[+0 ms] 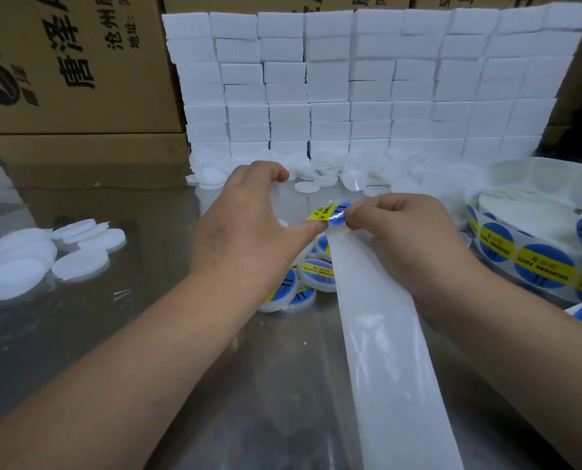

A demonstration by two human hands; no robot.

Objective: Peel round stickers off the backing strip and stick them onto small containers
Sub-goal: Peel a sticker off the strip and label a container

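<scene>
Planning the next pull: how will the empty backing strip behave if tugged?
The backing strip looks floppy, trailing in a long slack band below the right hand. Its glossy sheen suggests it is slippery. It looks thin, so it is probably light.

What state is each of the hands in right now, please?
Left hand: fingers curled, thumb touching the round sticker; a grip cannot be told.
Right hand: pinching the round sticker at the backing strip's end.

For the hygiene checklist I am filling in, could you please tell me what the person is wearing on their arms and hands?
Nothing worn is visible. The left hand and the right hand are bare, with no gloves and no rings in view. The left forearm and the right forearm are uncovered all the way to the picture's edge: no sleeve, watch or bracelet shows.
</scene>
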